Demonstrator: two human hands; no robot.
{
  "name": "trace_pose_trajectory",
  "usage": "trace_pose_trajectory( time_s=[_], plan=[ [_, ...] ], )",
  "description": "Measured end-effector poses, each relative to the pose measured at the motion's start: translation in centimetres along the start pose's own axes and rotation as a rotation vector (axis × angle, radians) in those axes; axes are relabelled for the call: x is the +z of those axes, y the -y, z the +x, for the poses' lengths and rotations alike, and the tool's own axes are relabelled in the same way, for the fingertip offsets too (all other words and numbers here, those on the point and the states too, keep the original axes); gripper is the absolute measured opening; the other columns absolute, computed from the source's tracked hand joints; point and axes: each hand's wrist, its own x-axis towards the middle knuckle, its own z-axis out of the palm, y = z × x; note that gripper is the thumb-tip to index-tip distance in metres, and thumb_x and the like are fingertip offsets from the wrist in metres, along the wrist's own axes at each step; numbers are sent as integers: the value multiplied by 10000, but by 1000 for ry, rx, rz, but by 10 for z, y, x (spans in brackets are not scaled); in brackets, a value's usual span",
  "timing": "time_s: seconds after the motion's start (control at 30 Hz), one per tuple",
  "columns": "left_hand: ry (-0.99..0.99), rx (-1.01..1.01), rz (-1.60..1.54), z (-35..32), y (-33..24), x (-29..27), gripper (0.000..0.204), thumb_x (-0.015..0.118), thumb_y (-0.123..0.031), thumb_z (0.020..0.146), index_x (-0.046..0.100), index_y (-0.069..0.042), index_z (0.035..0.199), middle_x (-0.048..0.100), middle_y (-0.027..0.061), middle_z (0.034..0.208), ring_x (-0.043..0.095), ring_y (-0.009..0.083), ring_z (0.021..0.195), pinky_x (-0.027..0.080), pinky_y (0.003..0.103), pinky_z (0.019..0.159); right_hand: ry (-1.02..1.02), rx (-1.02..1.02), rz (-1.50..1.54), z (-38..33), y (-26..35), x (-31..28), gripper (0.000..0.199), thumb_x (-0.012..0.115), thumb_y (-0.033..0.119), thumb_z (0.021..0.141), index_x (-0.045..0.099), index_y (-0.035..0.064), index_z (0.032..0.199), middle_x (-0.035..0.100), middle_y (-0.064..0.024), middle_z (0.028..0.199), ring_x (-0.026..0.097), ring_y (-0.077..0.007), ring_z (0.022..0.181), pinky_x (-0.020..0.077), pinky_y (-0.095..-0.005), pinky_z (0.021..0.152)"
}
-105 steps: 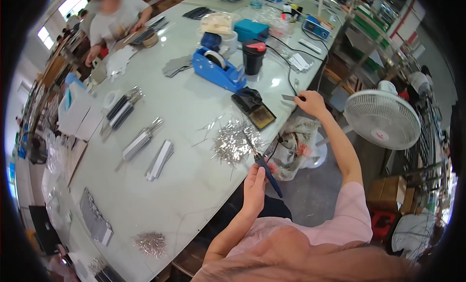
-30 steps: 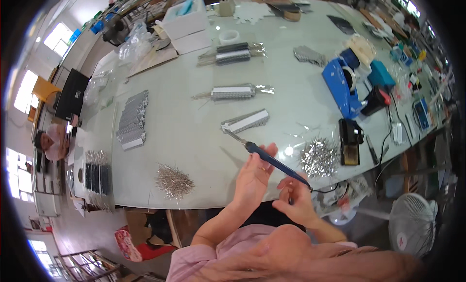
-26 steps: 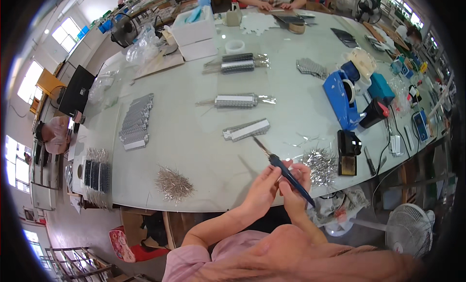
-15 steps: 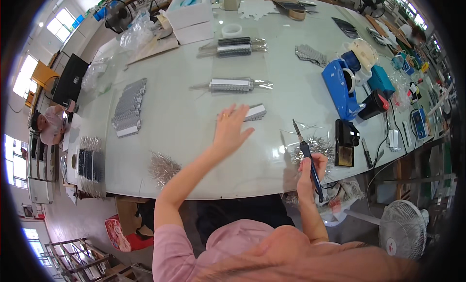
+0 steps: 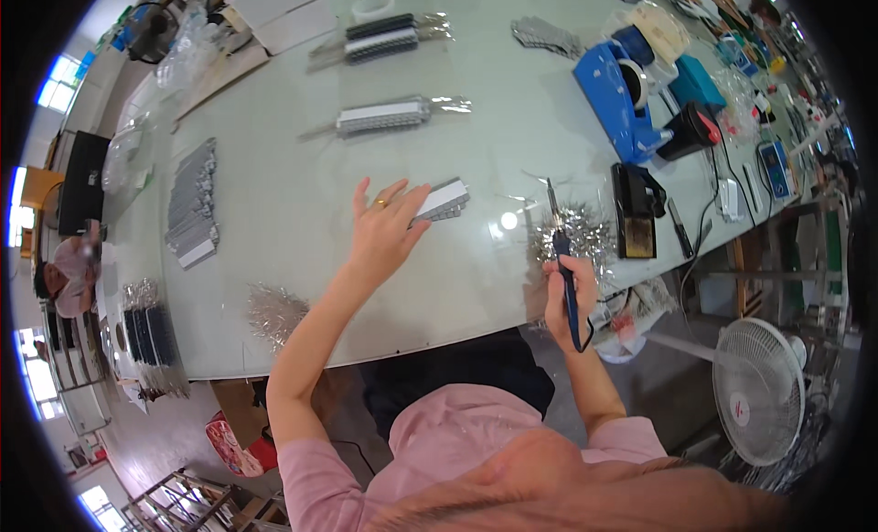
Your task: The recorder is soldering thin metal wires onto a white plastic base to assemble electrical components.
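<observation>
A soldering iron (image 5: 567,285) is held in my right hand (image 5: 574,299), fingers wrapped round its dark blue handle and the tip pointing away from me. Its tip is over the far edge of a loose bundle of shiny silver wires (image 5: 590,235). My left hand (image 5: 382,235) hovers at the middle of the table with fingers spread. Its thumb and index finger lie on either side of the left end of a small stack of grey strips (image 5: 445,203), topped by a white strip. Whether they touch the stack is unclear.
Wired strip bundles (image 5: 384,118) lie farther off. A fanned grey strip pile (image 5: 192,203) and another wire bundle (image 5: 277,314) are at left. At right stand a blue tape dispenser (image 5: 615,102), a soldering stand (image 5: 636,212), a black cup (image 5: 688,131) and a fan (image 5: 757,390).
The whole view has shifted and tilted. My left hand has turned, its fingers spreading at the left end of the strip stack. My right hand still holds the soldering iron, now more upright.
</observation>
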Motion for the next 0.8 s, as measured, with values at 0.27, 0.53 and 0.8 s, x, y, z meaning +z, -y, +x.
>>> trace_pose_trajectory(
  time_s=[0.27,0.53,0.8],
  plan=[
    [6,-30,-67,-2,4,-7,505,742,-168,805,599,-107,1285,683,78,1142,570,259,1201,187,554,1135,286,-327,-221,-22,-9,-28,347,720,33,755,632,167,1062,693,-69,990,647,-221,760,404,-548,1048],
    [35,35,-104,-10,7,-12,509,754,-172,803,586,-115,1280,691,55,1085,589,264,1158,240,560,1111,208,-210,-343,-37,17,9,343,763,54,751,663,165,1060,660,-53,1005,643,-196,760,424,-512,1039],
    [14,-25,-110,-20,9,-10,515,757,-194,807,601,-133,1294,695,45,1126,566,256,1213,227,547,1128,138,-152,-299,-26,34,47,324,719,27,776,634,94,1082,627,-95,964,620,-287,887,423,-563,1022]
  ],
)
